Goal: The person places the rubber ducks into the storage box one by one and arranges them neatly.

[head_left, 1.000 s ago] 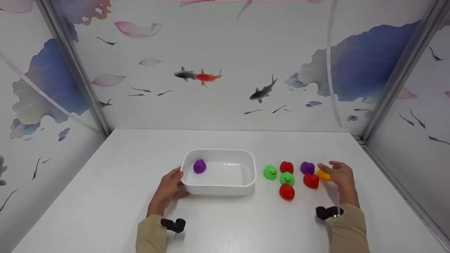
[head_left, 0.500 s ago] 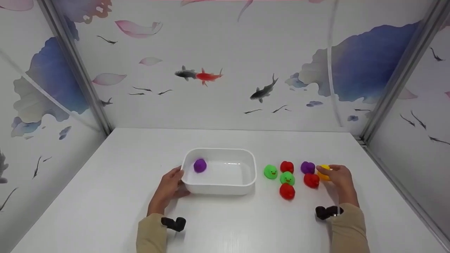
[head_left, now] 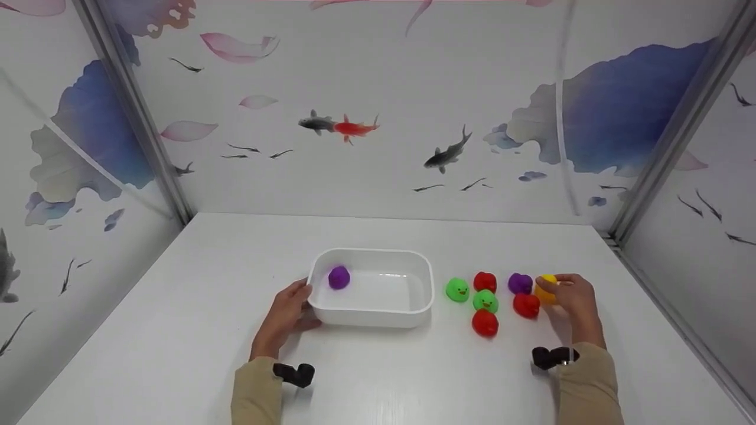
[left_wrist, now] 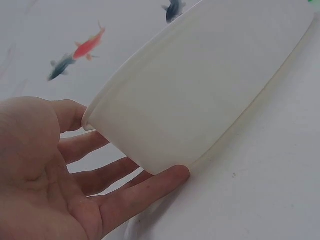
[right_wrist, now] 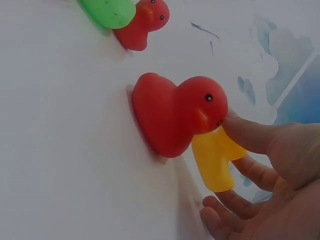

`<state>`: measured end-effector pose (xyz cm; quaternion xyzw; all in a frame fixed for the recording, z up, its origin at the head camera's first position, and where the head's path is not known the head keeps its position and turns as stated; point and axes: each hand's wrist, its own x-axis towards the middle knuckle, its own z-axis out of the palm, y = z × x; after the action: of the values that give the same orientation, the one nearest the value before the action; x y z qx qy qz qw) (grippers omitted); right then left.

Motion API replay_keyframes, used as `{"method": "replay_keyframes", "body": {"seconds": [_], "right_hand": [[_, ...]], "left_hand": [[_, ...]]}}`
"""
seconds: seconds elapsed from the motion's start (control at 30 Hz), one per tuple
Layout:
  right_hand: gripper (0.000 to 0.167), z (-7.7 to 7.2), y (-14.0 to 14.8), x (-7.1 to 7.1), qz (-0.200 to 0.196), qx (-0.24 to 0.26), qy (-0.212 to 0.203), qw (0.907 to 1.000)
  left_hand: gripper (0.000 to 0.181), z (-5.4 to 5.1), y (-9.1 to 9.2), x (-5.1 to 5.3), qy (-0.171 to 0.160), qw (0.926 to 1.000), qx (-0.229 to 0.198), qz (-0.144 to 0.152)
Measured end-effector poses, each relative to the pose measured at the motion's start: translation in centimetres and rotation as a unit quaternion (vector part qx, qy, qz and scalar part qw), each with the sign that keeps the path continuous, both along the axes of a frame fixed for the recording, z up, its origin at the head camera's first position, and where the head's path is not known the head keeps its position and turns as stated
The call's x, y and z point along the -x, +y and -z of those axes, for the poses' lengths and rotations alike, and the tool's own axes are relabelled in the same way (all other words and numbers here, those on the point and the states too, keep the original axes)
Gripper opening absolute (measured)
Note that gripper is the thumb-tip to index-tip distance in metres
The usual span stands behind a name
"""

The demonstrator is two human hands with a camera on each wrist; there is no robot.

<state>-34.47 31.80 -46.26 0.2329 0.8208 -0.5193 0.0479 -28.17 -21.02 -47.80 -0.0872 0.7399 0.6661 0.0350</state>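
Note:
At the right of the group my right hand (head_left: 574, 296) pinches a yellow rubber duck (head_left: 547, 290) between thumb and fingers. In the right wrist view, a red rubber duck (right_wrist: 170, 115) partly covers this yellow duck (right_wrist: 212, 162). My left hand (head_left: 288, 310) grips the left end of a white plastic container (head_left: 369, 319). In the left wrist view, its fingers (left_wrist: 145, 192) lie along the end wall and at the base. Inside the container, on the left, sits a purple rubber toy (head_left: 339, 277), its face not visible.
Between container and right hand stand a green duck (head_left: 458, 290), another green duck (head_left: 485, 301), red ducks (head_left: 485, 323) and a purple duck (head_left: 520, 283), close together on the white table (head_left: 378, 378). A printed wall (head_left: 384, 195) closes off the back, with side panels left and right.
My right hand's fingers have closed round the yellow duck, which now stands slightly higher and more upright. The left hand and the container stay in place.

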Motion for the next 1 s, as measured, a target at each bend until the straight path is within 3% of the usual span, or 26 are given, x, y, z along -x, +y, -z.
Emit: {"method": "replay_keyframes", "body": {"seconds": [0.53,1.0], "right_hand": [[0.077,-4.9,-3.1,-0.8,-0.050,-0.012,0.051,0.9974],[0.073,-7.4,-5.7,-1.5,-0.117,-0.029,0.107,0.9869]], "left_hand": [[0.049,0.1,0.0,0.1,0.001,1.0000,-0.003,0.002],[0.049,-0.1,0.0,0.2,0.001,1.0000,0.003,0.000]]}}
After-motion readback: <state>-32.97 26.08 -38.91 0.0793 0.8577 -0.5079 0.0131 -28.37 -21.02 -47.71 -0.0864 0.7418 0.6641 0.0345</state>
